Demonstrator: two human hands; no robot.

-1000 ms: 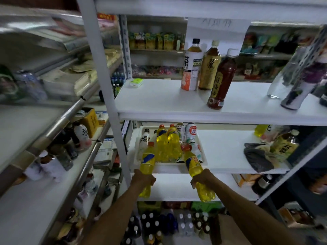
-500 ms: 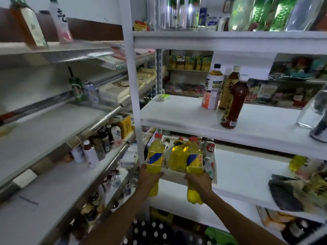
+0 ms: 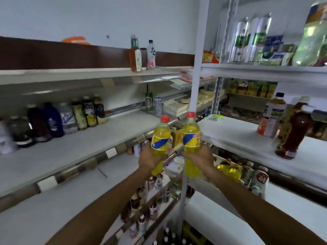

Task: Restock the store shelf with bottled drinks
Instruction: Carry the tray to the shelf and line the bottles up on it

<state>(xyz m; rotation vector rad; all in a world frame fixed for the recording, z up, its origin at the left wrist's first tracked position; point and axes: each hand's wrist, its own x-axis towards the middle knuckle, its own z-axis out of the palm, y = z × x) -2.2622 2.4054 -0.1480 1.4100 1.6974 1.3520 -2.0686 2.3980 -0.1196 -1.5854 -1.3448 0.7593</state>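
My left hand (image 3: 150, 159) grips a yellow drink bottle (image 3: 160, 138) with a red cap and a blue band on its label. In my right hand (image 3: 198, 157) is a second yellow bottle (image 3: 191, 137) of the same kind. Both stand upright, side by side, in front of the white upright post (image 3: 196, 85) between two shelf units. More yellow bottles (image 3: 230, 169) stay in the white tray (image 3: 219, 159) on the right unit's lower shelf. The grey middle shelf (image 3: 85, 144) of the left unit lies just left of my hands.
Several dark and white bottles (image 3: 67, 117) stand at the back of the left middle shelf. Two bottles (image 3: 141, 55) are on the left top shelf. On the right white shelf (image 3: 244, 137) stand a dark red bottle (image 3: 293, 135) and a white-labelled one (image 3: 271, 115).
Both hands have lifted the two yellow bottles up and away from the tray, and my view has swung up and to the left toward the left shelf unit.
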